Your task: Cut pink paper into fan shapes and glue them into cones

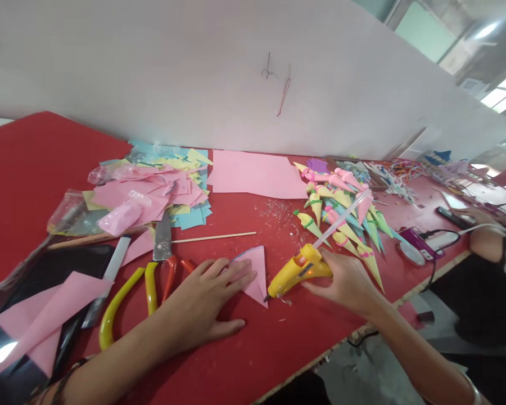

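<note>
My left hand (213,292) lies flat with its fingers stretched over a pink paper piece (257,273), pressing it on the red table. Part of that paper is hidden under the fingers. In my right hand (346,281) is a yellow hot glue gun (293,273), gripped by its handle. A clear glue stick (339,222) sticks out of its back end. The gun's dark nozzle points down and left, at the right edge of the paper near its lower tip. Whether the nozzle touches the paper I cannot tell.
Pliers with yellow handles (150,287) lie beside my left forearm, near a scraper blade (163,236) and a thin wooden stick (215,237). Colored paper pieces (152,194) pile up at back left. Small paper cones (341,197) heap at the right. Another person's arm (487,239) rests at far right.
</note>
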A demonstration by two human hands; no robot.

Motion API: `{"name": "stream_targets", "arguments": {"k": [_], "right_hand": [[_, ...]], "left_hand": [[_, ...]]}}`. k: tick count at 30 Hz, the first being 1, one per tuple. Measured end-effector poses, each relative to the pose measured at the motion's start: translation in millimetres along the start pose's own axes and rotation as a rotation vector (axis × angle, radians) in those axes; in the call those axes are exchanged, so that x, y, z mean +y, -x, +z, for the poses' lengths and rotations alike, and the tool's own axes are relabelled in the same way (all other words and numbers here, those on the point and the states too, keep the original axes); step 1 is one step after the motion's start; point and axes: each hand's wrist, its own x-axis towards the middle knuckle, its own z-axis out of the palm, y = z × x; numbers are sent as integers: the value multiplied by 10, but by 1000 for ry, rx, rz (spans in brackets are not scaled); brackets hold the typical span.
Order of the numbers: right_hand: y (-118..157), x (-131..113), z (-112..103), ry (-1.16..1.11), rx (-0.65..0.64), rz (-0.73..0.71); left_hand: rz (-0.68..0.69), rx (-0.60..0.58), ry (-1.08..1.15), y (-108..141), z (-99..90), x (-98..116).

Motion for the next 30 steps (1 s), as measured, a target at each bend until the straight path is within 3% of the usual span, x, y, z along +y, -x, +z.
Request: {"name": "stream_targets", "arguments": {"k": [21, 30], "right_hand": [[13, -7, -50, 67, -44, 1], [14, -5, -44, 111, 5, -5]], "left_hand": [[5, 12, -28, -12, 5, 12], [-9, 1, -16, -12, 12, 8]]}}
